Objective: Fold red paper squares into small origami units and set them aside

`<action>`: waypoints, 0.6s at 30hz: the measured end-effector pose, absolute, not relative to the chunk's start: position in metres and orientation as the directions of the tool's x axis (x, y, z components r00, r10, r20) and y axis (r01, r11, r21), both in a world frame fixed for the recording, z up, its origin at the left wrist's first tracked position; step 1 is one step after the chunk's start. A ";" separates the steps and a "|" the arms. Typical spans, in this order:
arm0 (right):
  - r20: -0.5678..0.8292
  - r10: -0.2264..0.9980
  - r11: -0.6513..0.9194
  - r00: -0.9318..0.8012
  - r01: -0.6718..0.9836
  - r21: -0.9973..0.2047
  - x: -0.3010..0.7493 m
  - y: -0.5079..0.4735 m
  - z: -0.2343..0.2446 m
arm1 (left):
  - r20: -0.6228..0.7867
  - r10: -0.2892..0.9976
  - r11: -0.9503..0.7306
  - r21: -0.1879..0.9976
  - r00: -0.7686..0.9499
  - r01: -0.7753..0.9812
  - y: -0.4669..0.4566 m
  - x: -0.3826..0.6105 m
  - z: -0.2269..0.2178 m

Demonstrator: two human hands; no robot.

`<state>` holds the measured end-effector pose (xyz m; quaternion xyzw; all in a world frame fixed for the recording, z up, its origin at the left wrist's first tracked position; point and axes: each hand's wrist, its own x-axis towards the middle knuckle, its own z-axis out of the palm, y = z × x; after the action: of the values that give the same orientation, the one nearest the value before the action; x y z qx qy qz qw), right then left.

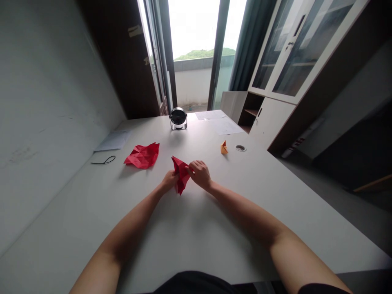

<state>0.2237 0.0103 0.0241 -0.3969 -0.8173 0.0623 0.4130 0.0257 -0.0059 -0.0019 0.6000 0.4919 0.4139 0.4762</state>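
A folded red paper piece stands between my two hands just above the white table. My left hand pinches its left edge with closed fingers. My right hand grips its right side, fingers curled over the paper. A second, creased red paper lies flat on the table to the left, beyond my left hand.
A small orange folded paper sits to the right, beside a round cable hole. A small round desk fan stands at the far edge. White sheets and a black hair tie lie at the left. A wall runs along the left.
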 end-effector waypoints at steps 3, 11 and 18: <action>0.593 0.676 0.724 -0.438 0.548 -0.420 0.222 0.011 0.020 | 0.043 0.988 -0.072 0.978 0.147 0.197 -0.007 0.029 0.000; 0.520 0.688 0.715 -0.505 0.349 -0.606 0.221 0.010 0.016 | 0.055 0.986 -0.088 0.972 0.156 0.217 -0.009 0.028 0.002; 0.464 0.744 0.653 -0.480 0.376 -0.658 0.219 0.011 0.015 | 0.115 0.973 -0.181 0.920 0.202 0.348 -0.014 0.028 0.003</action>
<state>0.2193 0.0113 0.0153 -0.3394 -0.8256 0.2419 0.3803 0.0279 -0.0140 0.0029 0.6630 0.4978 0.3887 0.4020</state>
